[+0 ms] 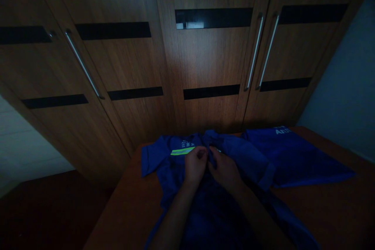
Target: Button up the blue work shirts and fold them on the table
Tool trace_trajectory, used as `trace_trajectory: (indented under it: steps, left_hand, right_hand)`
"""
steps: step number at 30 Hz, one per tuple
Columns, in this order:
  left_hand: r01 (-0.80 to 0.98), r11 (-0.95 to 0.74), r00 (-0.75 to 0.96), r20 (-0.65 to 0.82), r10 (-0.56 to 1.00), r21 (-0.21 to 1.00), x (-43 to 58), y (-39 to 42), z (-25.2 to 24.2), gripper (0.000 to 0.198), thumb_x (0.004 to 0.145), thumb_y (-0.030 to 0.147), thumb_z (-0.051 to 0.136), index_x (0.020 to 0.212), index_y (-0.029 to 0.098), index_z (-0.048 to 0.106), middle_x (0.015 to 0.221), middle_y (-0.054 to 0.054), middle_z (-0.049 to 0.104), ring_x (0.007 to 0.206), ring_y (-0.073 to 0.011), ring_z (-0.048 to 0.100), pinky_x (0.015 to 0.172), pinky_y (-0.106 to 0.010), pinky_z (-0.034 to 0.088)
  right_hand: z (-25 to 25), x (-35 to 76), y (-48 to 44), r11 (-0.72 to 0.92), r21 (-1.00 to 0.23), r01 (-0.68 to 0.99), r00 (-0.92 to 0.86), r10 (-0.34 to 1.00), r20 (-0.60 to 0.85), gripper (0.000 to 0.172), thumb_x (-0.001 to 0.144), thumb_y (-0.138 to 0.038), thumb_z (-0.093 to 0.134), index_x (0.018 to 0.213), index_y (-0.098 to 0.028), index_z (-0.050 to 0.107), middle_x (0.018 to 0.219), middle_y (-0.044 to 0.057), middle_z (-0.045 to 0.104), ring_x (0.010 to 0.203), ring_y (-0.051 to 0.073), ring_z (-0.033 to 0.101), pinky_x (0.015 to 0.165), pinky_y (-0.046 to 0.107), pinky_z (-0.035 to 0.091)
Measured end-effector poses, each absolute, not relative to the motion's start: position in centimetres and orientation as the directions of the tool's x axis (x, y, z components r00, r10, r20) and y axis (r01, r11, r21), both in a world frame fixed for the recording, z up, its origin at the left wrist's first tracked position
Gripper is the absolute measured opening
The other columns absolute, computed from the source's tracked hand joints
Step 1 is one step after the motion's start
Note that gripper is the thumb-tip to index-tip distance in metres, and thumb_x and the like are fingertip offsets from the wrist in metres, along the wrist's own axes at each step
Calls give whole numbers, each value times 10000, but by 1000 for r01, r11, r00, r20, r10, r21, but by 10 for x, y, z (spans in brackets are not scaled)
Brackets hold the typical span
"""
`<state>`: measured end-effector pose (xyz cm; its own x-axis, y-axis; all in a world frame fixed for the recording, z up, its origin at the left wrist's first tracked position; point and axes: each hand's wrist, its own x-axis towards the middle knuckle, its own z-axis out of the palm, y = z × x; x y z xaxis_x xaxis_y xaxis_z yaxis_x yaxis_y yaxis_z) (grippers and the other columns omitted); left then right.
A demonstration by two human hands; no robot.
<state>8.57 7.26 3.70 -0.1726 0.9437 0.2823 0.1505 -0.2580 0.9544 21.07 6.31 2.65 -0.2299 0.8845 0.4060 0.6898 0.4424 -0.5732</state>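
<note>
A dark blue short-sleeved garment (175, 168) lies spread on a reddish-brown table, with a yellow-green and grey reflective stripe and pale lettering on its chest. My left hand (195, 164) pinches the garment's front edge near the middle of the chest, thumb and fingers together. Close beside it on the right, my right hand (224, 168) also grips the front edge, its fingers bent around the cloth. The fingertips of both hands nearly meet just below the collar. Dim light and the hands hide the exact bit of cloth held.
To the right of the garment lies a folded blue item (301, 160) with white letters. The table (125, 207) stands against a tall wooden wardrobe (205, 58) with black strips and long metal handles. A pale wall (342, 97) is at the right.
</note>
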Motion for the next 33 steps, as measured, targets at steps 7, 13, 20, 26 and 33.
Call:
trace_trajectory:
  steps: [7,13,20,26,33]
  left_hand:
    - [29,-207,-205,209,956,978,85,74,34,84,720,269,643,723,185,637,651,-1,675,634,-150,637,603,-230,472]
    - [6,-171,-210,169,963,985,85,74,31,47,666,200,628,705,175,622,599,24,641,555,-114,592,535,-192,424]
    - [54,-157,-163,164,973,986,90,75,30,89,658,214,639,720,165,595,602,19,635,527,-105,578,491,-178,394]
    - [249,-195,-130,232,964,949,90,72,29,73,721,204,599,787,173,595,705,-8,668,670,-136,635,608,-205,458]
    - [594,-173,6,211,978,785,72,67,26,141,764,146,526,742,176,662,685,-18,681,673,-164,630,630,-237,429]
  right_hand:
    - [34,211,57,478,-588,653,-283,874,396,482,817,-261,513,1285,-150,467,921,81,675,855,224,627,791,334,477]
    - [27,214,68,518,-639,568,-154,830,536,260,882,-297,463,1051,-208,639,1008,68,673,964,203,598,893,336,445]
    - [26,219,76,312,-905,290,70,936,345,185,772,-367,576,772,-213,680,811,44,681,796,214,598,774,335,427]
    - [13,215,80,151,-984,99,39,987,155,296,750,-455,519,693,-177,606,610,14,602,562,150,542,544,259,409]
    - [8,217,81,169,-941,294,-67,985,157,327,760,-471,493,656,-187,615,636,19,627,622,165,571,592,265,418]
